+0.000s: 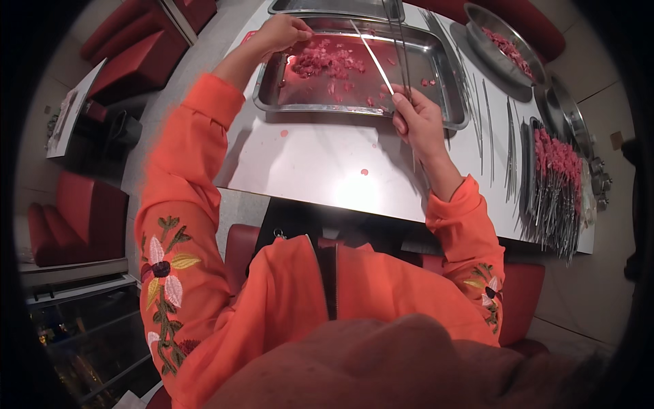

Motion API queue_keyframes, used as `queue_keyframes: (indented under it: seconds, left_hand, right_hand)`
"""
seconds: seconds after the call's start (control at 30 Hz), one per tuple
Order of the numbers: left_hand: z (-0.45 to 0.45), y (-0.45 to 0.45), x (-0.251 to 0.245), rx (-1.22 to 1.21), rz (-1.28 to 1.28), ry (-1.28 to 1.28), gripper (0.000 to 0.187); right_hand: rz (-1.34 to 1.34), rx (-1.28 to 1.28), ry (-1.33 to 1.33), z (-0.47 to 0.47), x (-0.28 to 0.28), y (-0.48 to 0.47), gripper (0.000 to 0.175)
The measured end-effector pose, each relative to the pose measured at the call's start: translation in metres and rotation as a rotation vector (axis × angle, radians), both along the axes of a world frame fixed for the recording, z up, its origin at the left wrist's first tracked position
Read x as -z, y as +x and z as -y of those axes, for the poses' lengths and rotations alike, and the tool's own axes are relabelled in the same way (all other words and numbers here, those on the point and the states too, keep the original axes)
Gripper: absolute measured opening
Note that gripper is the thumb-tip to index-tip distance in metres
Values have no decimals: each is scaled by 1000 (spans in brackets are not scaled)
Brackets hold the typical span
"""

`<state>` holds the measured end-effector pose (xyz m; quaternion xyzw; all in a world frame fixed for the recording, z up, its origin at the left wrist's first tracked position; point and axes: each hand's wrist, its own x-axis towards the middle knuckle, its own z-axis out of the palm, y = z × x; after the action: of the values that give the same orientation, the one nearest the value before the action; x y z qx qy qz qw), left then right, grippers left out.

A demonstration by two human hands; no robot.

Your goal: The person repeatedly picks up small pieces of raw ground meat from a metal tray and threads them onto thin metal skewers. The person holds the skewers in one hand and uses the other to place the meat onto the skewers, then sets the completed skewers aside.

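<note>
A steel tray (327, 107) lies on the white table, with small chunks of raw red meat (332, 64) heaped in its left half. Over the tray's far left corner is my left hand (283, 36), its fingertips drawn together; whether a bit of meat sits between them is hard to tell. My right hand (420, 115), at the tray's near right edge, grips several thin metal skewers (403, 56). One of them, a bright skewer (372, 56), slants left over the meat; the others point away from me.
Loose skewers (483, 122) lie right of the tray. A steel bowl (472, 30) with more meat stands at the far right. Nearer, loaded meat skewers (557, 163) fill a tray beside another steel bowl (567, 112). A second tray (332, 6) adjoins behind. Red drops spot the white tabletop (306, 158).
</note>
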<state>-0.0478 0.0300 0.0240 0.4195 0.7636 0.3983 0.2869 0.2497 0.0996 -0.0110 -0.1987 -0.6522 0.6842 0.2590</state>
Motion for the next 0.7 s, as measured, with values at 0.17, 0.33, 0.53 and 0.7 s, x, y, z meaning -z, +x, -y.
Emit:
queue_keyframes:
  seconds: [0.17, 0.33, 0.53, 0.7]
  left_hand:
    - [10, 21, 11, -56, 752, 397, 21]
    - [13, 43, 18, -40, 1024, 601, 22]
    - [14, 56, 19, -107, 1012, 653, 18]
    - [12, 59, 25, -113, 944, 688, 17]
  right_hand:
    - [-5, -90, -12, 7, 2, -2, 30]
    - [23, -155, 11, 7, 8, -1, 32]
    - [45, -145, -7, 9, 9, 0, 31]
    - [56, -144, -12, 11, 8, 1, 31]
